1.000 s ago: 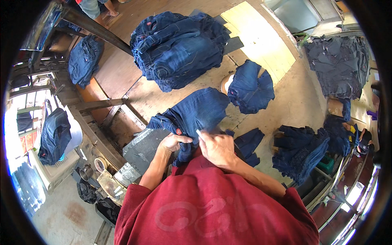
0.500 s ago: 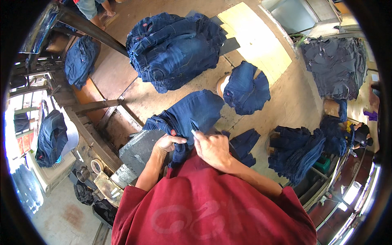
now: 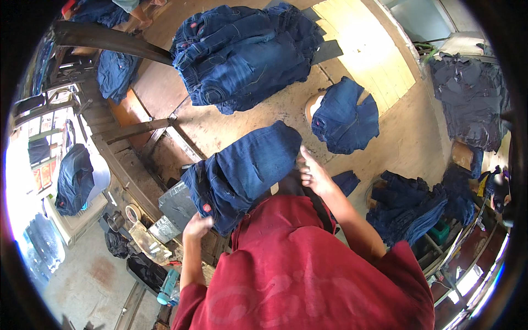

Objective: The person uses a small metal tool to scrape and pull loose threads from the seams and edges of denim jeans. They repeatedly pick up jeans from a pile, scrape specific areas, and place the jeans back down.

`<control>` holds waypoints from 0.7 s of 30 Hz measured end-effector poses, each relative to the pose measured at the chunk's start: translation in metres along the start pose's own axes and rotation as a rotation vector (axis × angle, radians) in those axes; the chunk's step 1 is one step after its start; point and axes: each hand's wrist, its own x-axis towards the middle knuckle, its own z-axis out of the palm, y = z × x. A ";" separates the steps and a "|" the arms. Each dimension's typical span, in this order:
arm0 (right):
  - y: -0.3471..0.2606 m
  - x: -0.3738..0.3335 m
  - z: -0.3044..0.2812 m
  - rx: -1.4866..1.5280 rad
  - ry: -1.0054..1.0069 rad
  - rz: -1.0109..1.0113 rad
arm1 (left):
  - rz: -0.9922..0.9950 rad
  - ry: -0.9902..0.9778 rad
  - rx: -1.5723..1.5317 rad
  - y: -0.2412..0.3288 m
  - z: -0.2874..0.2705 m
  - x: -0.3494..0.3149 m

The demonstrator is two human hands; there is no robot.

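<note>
A folded pair of blue jeans point(image 3: 247, 165) with a round red tag lies across my lap and over a dark block. My left hand point(image 3: 198, 225) grips its lower left corner beside the tag. At the right end of the jeans, my right hand point(image 3: 314, 175) is raised with its fingers apart and nothing visible in it. Whether its fingertips touch the denim, I cannot tell. A small pale piece point(image 3: 274, 188) shows just below the jeans' lower edge, too small to name.
A large heap of jeans point(image 3: 247, 60) lies ahead on the floor. Folded jeans point(image 3: 346, 118) rest on a round stool to the right, with more denim point(image 3: 407, 203) nearer me. Dark grey garments point(image 3: 470, 99) are piled far right. A wooden frame point(image 3: 129, 132) stands left.
My right hand has come off the middle of the jeans to their right end, and the pale tool it held no longer shows there. The jeans lie flatter; my left hand moved down and left.
</note>
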 end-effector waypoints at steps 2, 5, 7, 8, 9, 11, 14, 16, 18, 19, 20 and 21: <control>0.010 0.025 0.011 0.348 -0.216 0.056 | -0.040 -0.219 0.355 -0.004 -0.022 -0.029; -0.031 0.058 0.010 0.272 0.166 -0.326 | -0.148 -0.165 0.745 -0.002 -0.027 -0.037; -0.087 0.073 -0.006 0.217 0.292 -0.542 | -0.134 -0.099 0.922 0.007 -0.002 -0.016; -0.121 0.078 -0.018 0.231 0.301 -0.549 | -0.051 -0.108 1.008 0.012 0.018 0.001; -0.150 0.079 -0.029 0.253 0.264 -0.591 | 0.061 -0.144 1.023 0.018 0.042 0.020; -0.201 0.072 -0.048 0.196 0.192 -0.640 | 0.225 -0.203 0.872 0.026 0.099 0.061; -0.206 0.032 -0.051 -0.149 0.311 -0.800 | 0.225 -0.103 0.710 0.035 0.177 0.116; -0.168 -0.001 -0.033 -0.531 0.537 -1.130 | 0.351 -0.193 -0.056 0.033 0.217 0.144; -0.102 -0.030 -0.005 -0.685 0.406 -1.406 | 0.315 -0.198 -0.414 0.040 0.218 0.149; -0.068 -0.043 0.010 -0.735 0.291 -1.365 | 0.317 -0.165 -0.402 0.043 0.211 0.147; -0.042 -0.050 0.025 -0.858 0.252 -1.628 | 0.314 -0.158 -0.410 0.046 0.200 0.143; -0.015 -0.059 0.035 -1.022 0.177 -1.589 | 0.354 -0.094 -0.335 0.047 0.186 0.136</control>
